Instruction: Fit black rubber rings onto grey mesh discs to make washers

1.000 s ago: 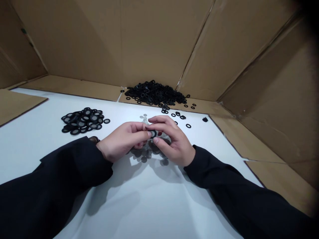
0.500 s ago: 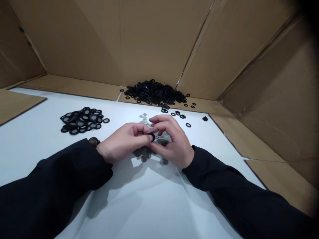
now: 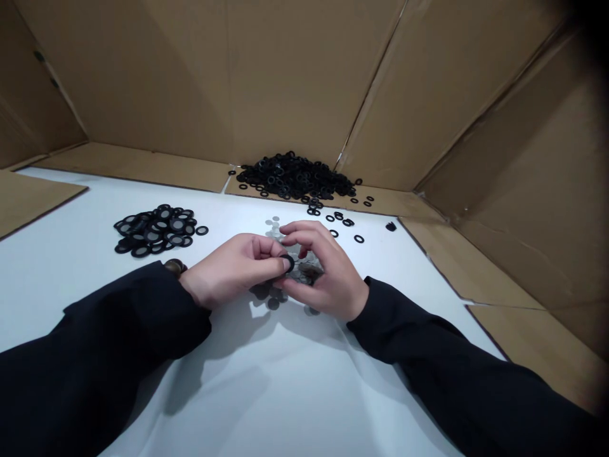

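Near the middle of the white surface, my left hand [image 3: 242, 266] pinches a black ring [image 3: 288, 263] between thumb and fingers. Curled around the ring's right side, my right hand [image 3: 328, 270] has its thumb and fingers apart, the thumb close below the ring. Whether it touches the ring is hard to tell. Beneath and between both hands lies a spread of small grey discs [image 3: 273, 304], partly hidden by the fingers. To the left sits a pile of black rings with grey centres [image 3: 152, 236].
A large heap of black rings [image 3: 295, 178] stands at the back on a cardboard strip. Loose rings [image 3: 359, 239] and a small black piece [image 3: 391, 226] lie right of the hands. Cardboard walls [image 3: 295, 76] rise behind and at both sides.
My right hand has shifted slightly left, and its fingers now reach further over the ring. My left hand still pinches the ring. A loose ring beside the right fingers has come into view.
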